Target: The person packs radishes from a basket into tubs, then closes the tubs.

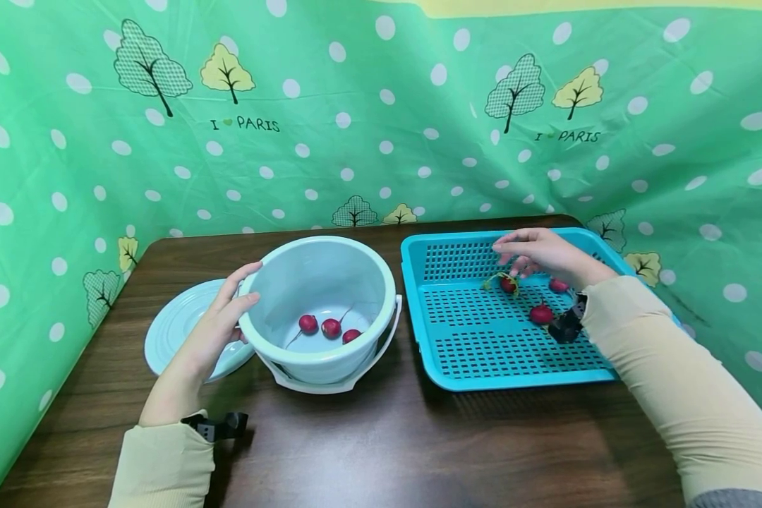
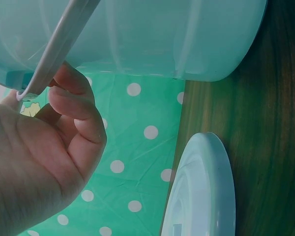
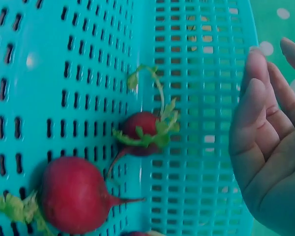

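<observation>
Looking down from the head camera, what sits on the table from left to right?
Round lid → left hand → pale bucket holding three radishes → blue perforated tray → right hand above the tray's radishes.

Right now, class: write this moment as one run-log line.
left hand: rests on bucket rim | right hand: open over radish in tray | bucket holds three radishes | lid beside bucket

Pale blue round plastic lid (image 1: 171, 328): right part hidden behind the left hand (image 1: 212, 331). Small red radish (image 1: 558, 286) in the turquoise perforated plastic tray (image 1: 482, 353): partly covered by the right hand (image 1: 542, 255). Right wrist view: a third radish cut off at bottom edge; the hand's fingertips blurred. Left wrist view: the pale blue plastic bucket (image 2: 152, 37) cut off at top.
</observation>
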`<state>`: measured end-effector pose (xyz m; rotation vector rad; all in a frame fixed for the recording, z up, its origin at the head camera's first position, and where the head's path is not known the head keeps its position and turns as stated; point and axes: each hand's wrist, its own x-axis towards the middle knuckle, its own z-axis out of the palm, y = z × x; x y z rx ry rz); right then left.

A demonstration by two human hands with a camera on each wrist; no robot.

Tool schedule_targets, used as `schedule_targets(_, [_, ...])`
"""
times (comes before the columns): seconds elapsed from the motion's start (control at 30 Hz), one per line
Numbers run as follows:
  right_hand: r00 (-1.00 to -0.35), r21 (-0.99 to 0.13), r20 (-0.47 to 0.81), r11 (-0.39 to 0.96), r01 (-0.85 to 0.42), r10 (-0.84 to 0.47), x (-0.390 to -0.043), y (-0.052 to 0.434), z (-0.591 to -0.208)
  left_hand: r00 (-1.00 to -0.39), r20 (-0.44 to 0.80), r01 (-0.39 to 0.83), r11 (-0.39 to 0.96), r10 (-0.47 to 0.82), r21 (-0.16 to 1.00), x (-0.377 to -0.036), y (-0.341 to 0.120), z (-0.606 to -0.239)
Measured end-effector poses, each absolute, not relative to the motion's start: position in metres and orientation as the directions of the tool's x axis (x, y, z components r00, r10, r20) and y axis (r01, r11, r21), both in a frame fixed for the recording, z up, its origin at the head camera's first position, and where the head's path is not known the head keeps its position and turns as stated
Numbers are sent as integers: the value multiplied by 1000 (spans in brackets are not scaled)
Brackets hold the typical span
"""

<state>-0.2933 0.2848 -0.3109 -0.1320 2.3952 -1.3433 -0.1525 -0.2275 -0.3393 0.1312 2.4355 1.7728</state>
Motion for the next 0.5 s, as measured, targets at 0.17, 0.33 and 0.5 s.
schedule_targets(0.17, [-902,-809,-318,579,98,-292,-293,294,-313,-988,-53,-7,307,142,952,-153,-228,-340])
schedule_targets(0.33, [-895,-785,-337,612,97,-291,-294,302,-316,-989,-58,-13,307,140,952,-152,-229,-340])
schedule_targets(0.5, [-883,-757,-369,645,104,-290,-295,307,-321,-988,-55,-9,305,144,952,-153,-229,-339])
